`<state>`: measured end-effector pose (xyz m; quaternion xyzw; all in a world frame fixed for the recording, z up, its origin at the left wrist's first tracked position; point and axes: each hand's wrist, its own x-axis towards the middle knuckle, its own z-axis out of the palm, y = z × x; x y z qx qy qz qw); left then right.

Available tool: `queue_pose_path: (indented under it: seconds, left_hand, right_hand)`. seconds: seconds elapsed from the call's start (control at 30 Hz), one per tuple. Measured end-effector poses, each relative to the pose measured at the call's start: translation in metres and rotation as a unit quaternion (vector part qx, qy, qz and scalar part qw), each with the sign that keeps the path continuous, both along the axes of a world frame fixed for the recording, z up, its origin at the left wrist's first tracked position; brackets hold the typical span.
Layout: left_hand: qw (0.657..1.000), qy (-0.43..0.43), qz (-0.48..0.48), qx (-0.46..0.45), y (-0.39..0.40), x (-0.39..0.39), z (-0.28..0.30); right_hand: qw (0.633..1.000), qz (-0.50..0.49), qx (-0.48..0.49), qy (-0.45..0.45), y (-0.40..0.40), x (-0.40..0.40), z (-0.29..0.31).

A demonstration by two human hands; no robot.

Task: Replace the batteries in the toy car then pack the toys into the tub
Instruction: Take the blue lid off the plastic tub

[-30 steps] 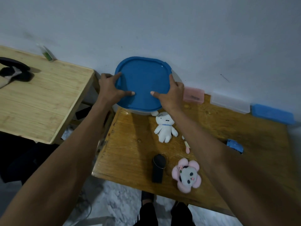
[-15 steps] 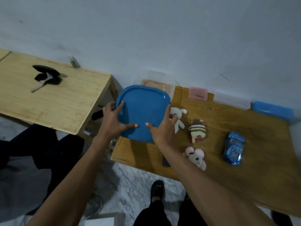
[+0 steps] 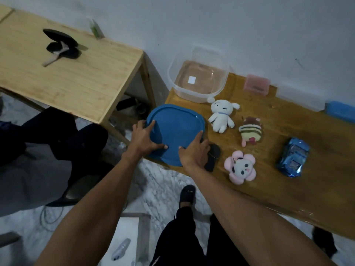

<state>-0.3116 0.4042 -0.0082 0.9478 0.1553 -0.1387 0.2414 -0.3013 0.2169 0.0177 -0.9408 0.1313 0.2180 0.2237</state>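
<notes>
The blue lid (image 3: 176, 131) lies low over the near left corner of the brown table (image 3: 269, 169), held at its near edge by my left hand (image 3: 143, 140) and my right hand (image 3: 194, 152). The clear tub (image 3: 199, 75) stands open and empty at the back left corner. To the right of the lid lie a white plush (image 3: 221, 116), a striped brown plush (image 3: 250, 131), a pink flower plush (image 3: 240, 167) and the shiny blue toy car (image 3: 293, 157). A black object (image 3: 212, 157) lies partly under my right hand.
A light wooden table (image 3: 67, 73) stands to the left with black paddles (image 3: 61, 46) on it. Pink (image 3: 256, 84), clear and blue (image 3: 340, 111) boxes line the wall. A seated person's dark legs (image 3: 48, 135) are at the left. My feet stand on marble floor below.
Both hands have carried the blue lid off the tub, toward me and down to the table's near left corner. The open tub now shows.
</notes>
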Motion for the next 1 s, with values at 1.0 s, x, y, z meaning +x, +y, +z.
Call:
queue_pose_path:
  seconds: [1.0]
  left_hand:
    - [0.989, -0.055, -0.021, -0.133, -0.221, 0.142, -0.013]
  right_hand:
    - [0.979, -0.108, 0.161, -0.062, -0.213, 0.119, -0.009]
